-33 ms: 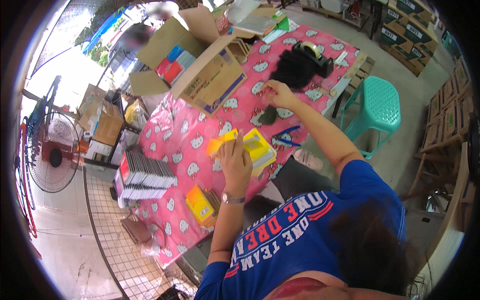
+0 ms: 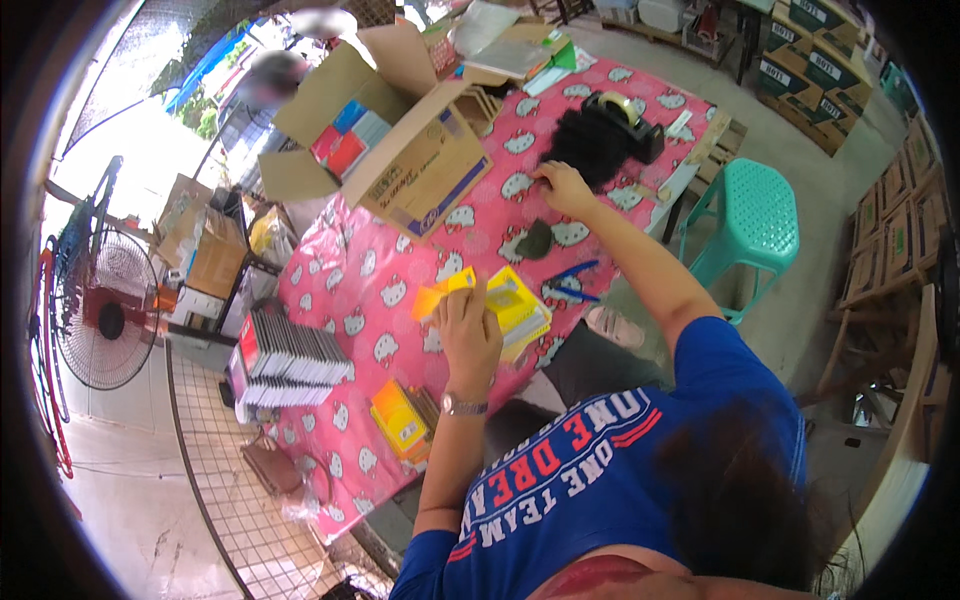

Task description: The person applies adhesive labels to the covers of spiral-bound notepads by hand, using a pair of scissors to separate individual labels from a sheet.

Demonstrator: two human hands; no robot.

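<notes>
While my left grip holds the orange-yellow packet jutting ahead, whether my right grip is closed I cannot tell.

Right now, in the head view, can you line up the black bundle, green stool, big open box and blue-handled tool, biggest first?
1. big open box
2. green stool
3. black bundle
4. blue-handled tool

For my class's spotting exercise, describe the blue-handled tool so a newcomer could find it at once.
On the pink table, find the yellow stack beside the left hand. Just right of it lies the tool, told apart by its two spread blue handles.
</notes>
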